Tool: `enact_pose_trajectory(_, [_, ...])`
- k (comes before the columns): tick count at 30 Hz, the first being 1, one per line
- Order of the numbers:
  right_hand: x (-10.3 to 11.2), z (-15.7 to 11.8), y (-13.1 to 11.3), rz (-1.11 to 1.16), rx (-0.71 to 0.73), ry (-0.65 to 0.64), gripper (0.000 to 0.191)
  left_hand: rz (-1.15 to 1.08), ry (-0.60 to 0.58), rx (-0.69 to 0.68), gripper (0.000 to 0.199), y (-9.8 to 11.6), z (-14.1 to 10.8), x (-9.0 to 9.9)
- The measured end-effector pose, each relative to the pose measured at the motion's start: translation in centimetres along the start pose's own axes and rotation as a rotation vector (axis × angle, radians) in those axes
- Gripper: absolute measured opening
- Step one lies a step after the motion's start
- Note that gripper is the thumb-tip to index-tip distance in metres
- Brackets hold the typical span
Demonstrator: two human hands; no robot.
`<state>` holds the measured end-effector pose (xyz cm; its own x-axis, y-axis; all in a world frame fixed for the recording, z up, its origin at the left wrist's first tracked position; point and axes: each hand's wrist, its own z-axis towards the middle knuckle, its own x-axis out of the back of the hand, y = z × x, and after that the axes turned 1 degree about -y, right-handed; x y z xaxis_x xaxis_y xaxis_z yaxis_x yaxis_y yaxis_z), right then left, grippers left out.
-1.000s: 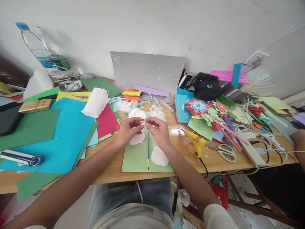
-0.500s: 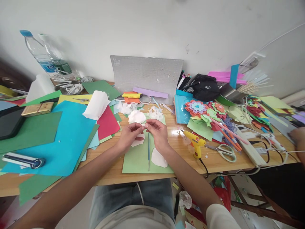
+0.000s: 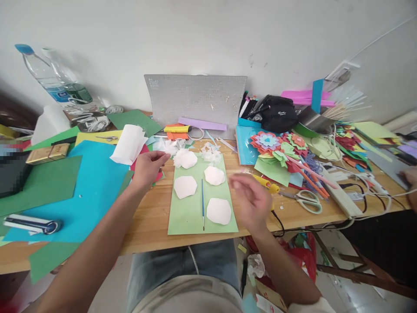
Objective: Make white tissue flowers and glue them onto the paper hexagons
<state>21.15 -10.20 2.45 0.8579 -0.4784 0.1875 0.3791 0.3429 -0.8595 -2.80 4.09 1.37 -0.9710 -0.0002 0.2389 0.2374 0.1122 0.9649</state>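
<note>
A light green paper sheet lies in front of me. On it are white rounded paper pieces, among them one at lower right, one at left and one at upper right. A thin blue paintbrush lies between them. My left hand is left of the sheet, thumb and fingers pinched beside white paper scraps; whether anything is in the pinch is unclear. My right hand, curled and motion-blurred, hovers right of the sheet, partly covering a yellow glue gun.
Coloured paper and a stapler lie left, beside a white paper roll. A grey cutting mat leans on the wall. Scissors, paper flowers and cables are right. Another person's hand shows at the right edge.
My hands have parted from above the green sheet, the left going left and the right going right. The white pieces they covered now show. The view has shifted slightly.
</note>
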Motion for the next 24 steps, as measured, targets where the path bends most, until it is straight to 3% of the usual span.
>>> enact_pose_trajectory(3, [5.1, -3.4, 1.4, -0.241, 0.131, 0.3, 0.012, 0.082, -0.066, 0.022, 0.039, -0.5, 0.7, 0.4])
enact_pose_trajectory(5, [7.9, -5.1, 3.3, -0.351, 0.093, 0.447, 0.017, 0.162, -0.134, 0.017, 0.036, -1.2, 0.7, 0.0])
enact_pose_trajectory(7, [10.1, -6.1, 5.3, -0.446, -0.014, 0.498, 0.024, 0.231, -0.183, 0.004, 0.034, -1.7, 0.6, -0.5])
enact_pose_trajectory(11, [12.2, -5.6, 7.4, -0.658, -0.153, 0.323, 0.037, 0.263, -0.238, 0.028, 0.034, -2.3, 0.5, -1.2])
enact_pose_trajectory(18, [11.3, -2.2, 8.2, -0.843, -0.359, 0.021, 0.051, 0.177, -0.282, 0.121, 0.037, -2.8, 1.3, -0.8])
enact_pose_trajectory(24, [10.1, -1.6, 7.5, -0.803, -0.354, -0.008, 0.051, 0.164, -0.302, 0.136, 0.038, -2.9, 1.4, -0.6])
